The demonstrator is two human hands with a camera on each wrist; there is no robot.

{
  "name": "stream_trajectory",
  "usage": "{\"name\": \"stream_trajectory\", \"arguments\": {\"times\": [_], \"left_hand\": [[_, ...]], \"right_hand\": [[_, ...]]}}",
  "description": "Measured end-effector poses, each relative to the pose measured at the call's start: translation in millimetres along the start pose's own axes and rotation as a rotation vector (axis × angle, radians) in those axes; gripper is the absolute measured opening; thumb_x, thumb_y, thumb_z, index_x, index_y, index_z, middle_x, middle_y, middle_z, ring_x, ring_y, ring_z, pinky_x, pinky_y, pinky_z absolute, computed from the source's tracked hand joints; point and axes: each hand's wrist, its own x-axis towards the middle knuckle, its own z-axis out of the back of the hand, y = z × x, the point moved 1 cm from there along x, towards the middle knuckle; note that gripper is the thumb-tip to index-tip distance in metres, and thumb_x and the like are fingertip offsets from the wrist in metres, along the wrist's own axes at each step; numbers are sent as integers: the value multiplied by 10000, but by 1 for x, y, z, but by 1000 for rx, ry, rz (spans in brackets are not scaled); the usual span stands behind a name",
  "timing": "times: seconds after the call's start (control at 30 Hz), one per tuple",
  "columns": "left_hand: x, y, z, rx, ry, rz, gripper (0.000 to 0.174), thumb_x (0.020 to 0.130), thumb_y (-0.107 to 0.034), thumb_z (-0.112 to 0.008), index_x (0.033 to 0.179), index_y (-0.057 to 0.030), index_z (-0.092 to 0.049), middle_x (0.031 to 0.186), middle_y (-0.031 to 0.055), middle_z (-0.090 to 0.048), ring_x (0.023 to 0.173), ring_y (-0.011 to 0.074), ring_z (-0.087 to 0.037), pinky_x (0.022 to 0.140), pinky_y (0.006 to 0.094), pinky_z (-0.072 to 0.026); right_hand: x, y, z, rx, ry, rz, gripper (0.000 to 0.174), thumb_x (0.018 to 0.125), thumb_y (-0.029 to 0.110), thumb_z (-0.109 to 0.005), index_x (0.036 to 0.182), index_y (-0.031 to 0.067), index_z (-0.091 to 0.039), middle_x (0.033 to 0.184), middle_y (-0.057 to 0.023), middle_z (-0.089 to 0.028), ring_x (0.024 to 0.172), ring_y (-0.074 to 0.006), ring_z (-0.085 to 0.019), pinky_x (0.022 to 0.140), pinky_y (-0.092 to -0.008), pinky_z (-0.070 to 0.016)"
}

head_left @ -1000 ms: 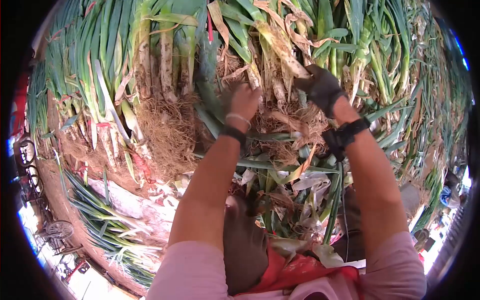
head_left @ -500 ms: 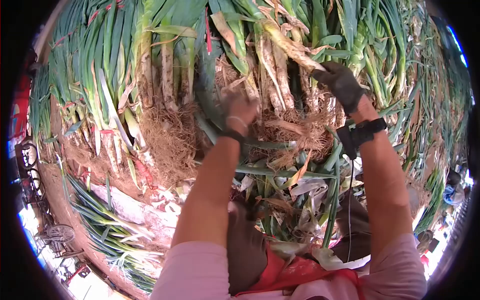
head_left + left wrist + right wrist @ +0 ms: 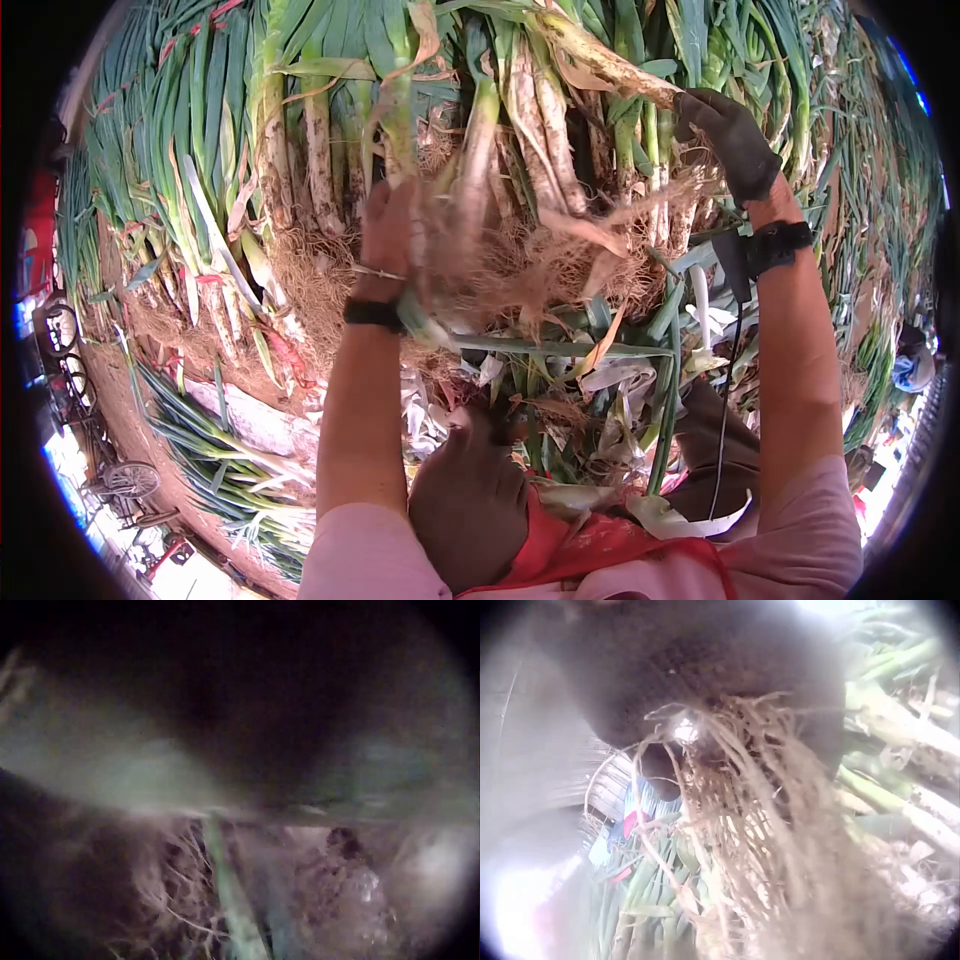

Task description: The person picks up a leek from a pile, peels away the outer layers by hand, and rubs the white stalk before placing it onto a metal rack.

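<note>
My gloved right hand (image 3: 735, 145) grips a leek (image 3: 590, 55) at its root end. The stalk slants up and left from the fingers, and its long roots (image 3: 742, 795) trail below the hand in the right wrist view. My left hand (image 3: 388, 235), blurred by motion, is curled round a long leek leaf (image 3: 425, 325), which passes down beside the wrist. Another leek (image 3: 478, 140) stands blurred to its right. In the left wrist view a pale green leaf (image 3: 142, 780) crosses below the dark shape of the hand.
Leeks with tangled roots (image 3: 320, 275) crowd the space in front. A long pale strip (image 3: 210, 205) lies among those on the left. Cut leaves and trimmings (image 3: 605, 390) cover the ground before my knees. A lower-left pile of leeks (image 3: 225, 460) lies near a wheel (image 3: 130, 480).
My left hand has moved left, away from the middle leeks, with a leaf alongside it. My right hand has moved up and right, drawing the leek's root end outward.
</note>
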Motion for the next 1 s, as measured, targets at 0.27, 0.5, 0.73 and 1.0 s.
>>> {"name": "stream_trajectory", "arguments": {"times": [0.27, 0.5, 0.73, 1.0], "left_hand": [[9, 26, -71, 1165, -437, -946, 509, 843, -347, -613, 1185, 17, -515, 986, 210, -654, 872, 354, -640, 795, 439, -505], [31, 49, -79, 771, 153, -499, 460, 882, -360, -578, 1153, 9, -529, 992, 189, -658, 808, 285, -664, 677, 359, -540], [29, 28, -46, -591, 480, 311, 214, 924, -259, -585, 1010, -63, -575, 760, 62, -629, 545, 159, -606, 428, 257, -496], [47, 78, -34, -702, 438, 140, 402, 980, -398, -400, 1208, -80, -494, 997, 63, -593, 759, 154, -616, 536, 234, -523]], "right_hand": [[-1, -47, -69, -18, 82, -24, 317, 854, 305, -659, 991, 19, -663, 774, -12, -608, 694, -94, -496, 623, -262, -394], [-43, -30, -135, 353, 353, 301, 287, 863, 213, -645, 1067, 24, -575, 931, -47, -627, 779, -143, -586, 704, -292, -480], [-7, -71, -160, 98, -65, 92, 469, 840, 321, -657, 1176, 9, -563, 1014, -173, -642, 907, -215, -615, 810, -325, -479], [-12, -35, -197, 559, 375, 116, 493, 859, 383, -628, 1176, 15, -540, 922, -101, -648, 756, -179, -623, 694, -302, -516]]}}
